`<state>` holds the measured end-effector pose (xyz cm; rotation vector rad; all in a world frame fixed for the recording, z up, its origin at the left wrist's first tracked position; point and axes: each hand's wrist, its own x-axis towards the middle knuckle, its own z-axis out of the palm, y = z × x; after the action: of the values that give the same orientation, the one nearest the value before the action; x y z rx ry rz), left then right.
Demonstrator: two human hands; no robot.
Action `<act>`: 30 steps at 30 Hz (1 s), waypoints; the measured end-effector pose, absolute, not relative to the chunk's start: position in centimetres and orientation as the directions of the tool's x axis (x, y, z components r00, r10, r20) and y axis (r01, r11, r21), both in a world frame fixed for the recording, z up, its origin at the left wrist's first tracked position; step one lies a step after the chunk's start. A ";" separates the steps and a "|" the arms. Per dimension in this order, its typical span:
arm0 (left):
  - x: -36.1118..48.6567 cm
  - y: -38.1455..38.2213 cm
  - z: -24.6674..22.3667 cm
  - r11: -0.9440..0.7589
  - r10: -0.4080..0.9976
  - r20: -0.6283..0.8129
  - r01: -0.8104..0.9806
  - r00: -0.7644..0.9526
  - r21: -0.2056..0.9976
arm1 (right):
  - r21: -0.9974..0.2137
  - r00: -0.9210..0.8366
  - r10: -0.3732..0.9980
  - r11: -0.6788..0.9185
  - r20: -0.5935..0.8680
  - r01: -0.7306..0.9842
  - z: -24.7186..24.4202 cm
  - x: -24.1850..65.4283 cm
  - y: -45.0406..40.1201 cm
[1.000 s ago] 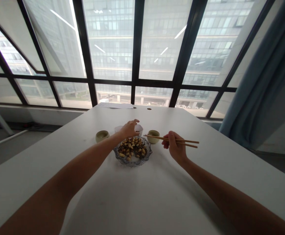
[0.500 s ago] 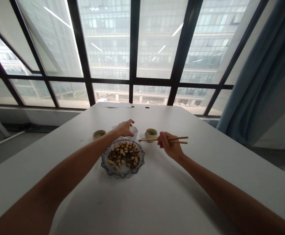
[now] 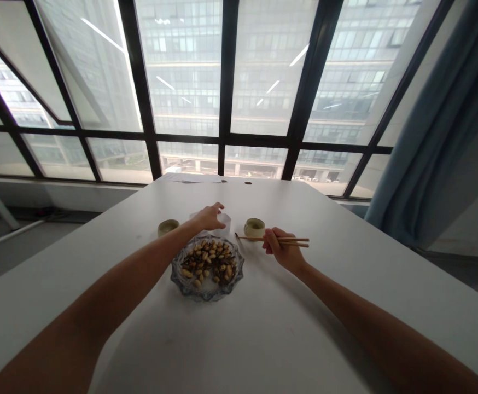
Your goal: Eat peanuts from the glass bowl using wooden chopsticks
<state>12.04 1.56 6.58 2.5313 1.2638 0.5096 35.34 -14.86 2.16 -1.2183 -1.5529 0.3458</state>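
My right hand [image 3: 282, 249] is closed around a pair of wooden chopsticks [image 3: 294, 241], whose tips point left. A small dark piece, perhaps a seed, shows at their tips. Just behind them stands a small green cup [image 3: 255, 227]. My left hand [image 3: 209, 217] reaches across the bowl with fingers apart and curved, over a whitish translucent container [image 3: 224, 223]; whether it touches the container I cannot tell. A scalloped glass bowl [image 3: 207, 295] in front holds pale-shelled nuts [image 3: 212, 251] and dark seeds.
Another green cup [image 3: 168, 227] stands left of the bowl, partly behind my left forearm. White paper [image 3: 190, 178] lies at the far end of the white table [image 3: 239, 345]. Beyond are large windows, and a blue curtain [image 3: 415, 153] hangs on the right.
The chopsticks and my right hand have lowered slightly, and the chopsticks' rear ends have closed up a little. My left hand stays over the container. The view has shifted slightly.
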 end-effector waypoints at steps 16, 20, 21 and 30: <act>12.4 1.1 6.5 -0.584 0.809 0.217 0.711 0.546 0.390 | -0.729 0.186 0.751 0.501 0.634 0.466 2.5 35.2 -15.4; 12.5 1.0 6.4 -0.607 0.790 0.220 0.677 0.573 0.417 | -0.697 0.242 0.679 0.546 0.693 0.464 3.5 34.8 -15.9; 12.7 1.0 6.4 -0.618 0.780 0.222 0.661 0.586 0.426 | -0.688 0.250 0.664 0.555 0.705 0.467 3.8 34.7 -15.9; 10.7 -0.5 8.0 -0.677 0.729 0.216 0.639 0.649 0.364 | -0.722 0.167 0.751 0.510 0.639 0.468 5.5 33.9 -12.8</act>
<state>10.70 -0.53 8.00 2.6138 1.1068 0.5076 33.87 -12.82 5.53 -1.1169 -1.4747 0.2768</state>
